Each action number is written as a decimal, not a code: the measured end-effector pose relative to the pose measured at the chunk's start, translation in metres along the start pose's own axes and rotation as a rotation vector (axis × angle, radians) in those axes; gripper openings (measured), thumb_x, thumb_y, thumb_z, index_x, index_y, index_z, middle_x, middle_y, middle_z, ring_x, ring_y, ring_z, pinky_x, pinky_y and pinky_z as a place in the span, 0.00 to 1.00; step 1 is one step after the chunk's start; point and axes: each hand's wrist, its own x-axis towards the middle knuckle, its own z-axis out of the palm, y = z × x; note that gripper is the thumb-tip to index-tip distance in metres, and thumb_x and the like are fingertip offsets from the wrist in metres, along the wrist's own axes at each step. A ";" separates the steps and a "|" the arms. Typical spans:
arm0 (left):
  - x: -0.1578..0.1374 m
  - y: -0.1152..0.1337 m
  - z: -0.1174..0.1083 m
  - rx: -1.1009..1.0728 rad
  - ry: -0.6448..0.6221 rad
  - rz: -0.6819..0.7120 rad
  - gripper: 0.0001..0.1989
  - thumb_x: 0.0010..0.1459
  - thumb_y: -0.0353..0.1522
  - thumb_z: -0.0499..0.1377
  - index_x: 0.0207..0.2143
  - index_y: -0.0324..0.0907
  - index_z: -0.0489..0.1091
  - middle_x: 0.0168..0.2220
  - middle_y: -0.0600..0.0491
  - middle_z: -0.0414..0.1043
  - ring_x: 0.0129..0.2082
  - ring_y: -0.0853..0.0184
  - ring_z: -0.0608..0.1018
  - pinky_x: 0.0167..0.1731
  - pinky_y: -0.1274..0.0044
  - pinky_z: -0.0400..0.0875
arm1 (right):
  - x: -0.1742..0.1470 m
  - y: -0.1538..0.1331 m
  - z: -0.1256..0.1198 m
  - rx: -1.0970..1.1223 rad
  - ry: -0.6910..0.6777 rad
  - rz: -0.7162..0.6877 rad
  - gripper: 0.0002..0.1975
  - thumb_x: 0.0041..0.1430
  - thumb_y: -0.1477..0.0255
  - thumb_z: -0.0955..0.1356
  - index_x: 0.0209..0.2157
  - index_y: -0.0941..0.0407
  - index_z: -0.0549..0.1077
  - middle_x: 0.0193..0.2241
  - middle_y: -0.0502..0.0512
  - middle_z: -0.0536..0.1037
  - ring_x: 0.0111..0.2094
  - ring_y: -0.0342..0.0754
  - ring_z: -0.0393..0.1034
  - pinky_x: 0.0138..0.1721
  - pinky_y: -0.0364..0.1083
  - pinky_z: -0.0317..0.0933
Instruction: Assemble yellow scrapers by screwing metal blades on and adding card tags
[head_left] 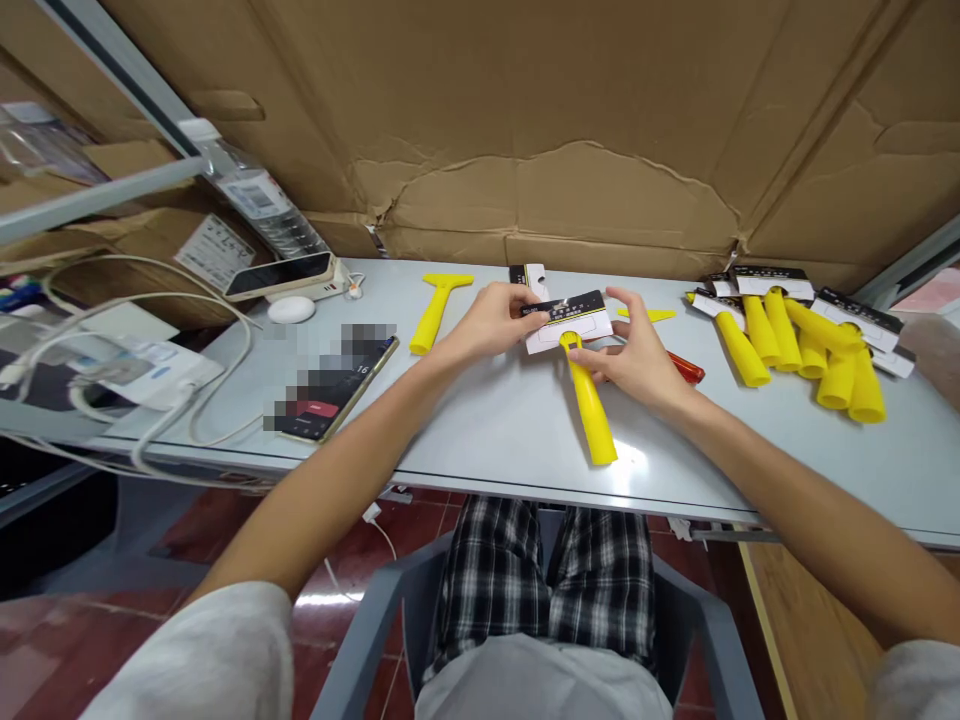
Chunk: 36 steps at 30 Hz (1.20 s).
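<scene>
In the middle of the table, a yellow scraper (591,412) with a hollow handle wears a black-and-white printed card (577,325) across its head end. My left hand (499,320) is closed on the card's left end, thumb on top. My right hand (634,355) grips the scraper's neck below the card, its thumb against the yellow plastic and its index finger raised by the card's right edge. Behind my left hand lies another card (534,277). A bare T-shaped scraper (433,312) rests to the left. Partly hidden behind my right hand are a yellow piece (654,315) and a red tool (686,368).
Several carded yellow scrapers (840,375) are piled at the right. On the left are a phone (341,395), a white mouse-like object (291,309), white cables (202,390) and a leaning water bottle (262,200). A cardboard wall (555,100) closes off the table's back.
</scene>
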 end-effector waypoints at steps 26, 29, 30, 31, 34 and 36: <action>0.008 -0.013 -0.028 0.619 -0.346 -0.078 0.10 0.57 0.41 0.67 0.32 0.43 0.81 0.34 0.51 0.82 0.34 0.63 0.78 0.37 0.72 0.67 | 0.030 0.008 -0.034 -0.799 -0.303 -0.177 0.12 0.67 0.69 0.67 0.41 0.61 0.80 0.29 0.52 0.77 0.27 0.34 0.64 0.39 0.40 0.58; 0.006 -0.008 -0.026 0.617 -0.364 -0.083 0.10 0.55 0.41 0.68 0.32 0.44 0.81 0.33 0.51 0.82 0.33 0.63 0.78 0.36 0.72 0.66 | 0.042 0.011 -0.023 -0.849 -0.179 -0.180 0.12 0.67 0.71 0.66 0.42 0.60 0.81 0.37 0.56 0.79 0.35 0.38 0.67 0.43 0.41 0.58; 0.005 -0.006 -0.025 0.608 -0.367 -0.081 0.10 0.55 0.41 0.67 0.31 0.44 0.81 0.31 0.52 0.82 0.32 0.62 0.78 0.36 0.72 0.66 | 0.047 0.012 -0.020 -0.859 -0.147 -0.180 0.12 0.67 0.71 0.66 0.43 0.60 0.81 0.39 0.57 0.79 0.38 0.40 0.68 0.45 0.41 0.59; 0.004 -0.005 -0.023 0.589 -0.366 -0.083 0.10 0.55 0.42 0.67 0.31 0.45 0.81 0.29 0.52 0.81 0.32 0.62 0.78 0.36 0.72 0.67 | 0.052 0.013 -0.017 -0.866 -0.124 -0.181 0.12 0.67 0.72 0.66 0.44 0.60 0.81 0.41 0.58 0.79 0.39 0.41 0.68 0.45 0.42 0.59; 0.001 -0.002 -0.018 0.503 -0.364 -0.121 0.11 0.57 0.42 0.66 0.31 0.44 0.80 0.21 0.54 0.76 0.29 0.62 0.79 0.36 0.73 0.69 | 0.067 0.014 -0.014 -0.890 -0.067 -0.192 0.12 0.65 0.73 0.66 0.43 0.62 0.80 0.41 0.60 0.79 0.40 0.43 0.67 0.46 0.43 0.60; 0.001 -0.003 -0.013 0.452 -0.343 -0.139 0.11 0.58 0.41 0.66 0.31 0.43 0.79 0.19 0.55 0.74 0.27 0.63 0.79 0.36 0.73 0.70 | 0.070 0.012 -0.017 -0.883 -0.028 -0.192 0.11 0.65 0.73 0.66 0.42 0.62 0.80 0.40 0.60 0.79 0.38 0.43 0.65 0.46 0.43 0.59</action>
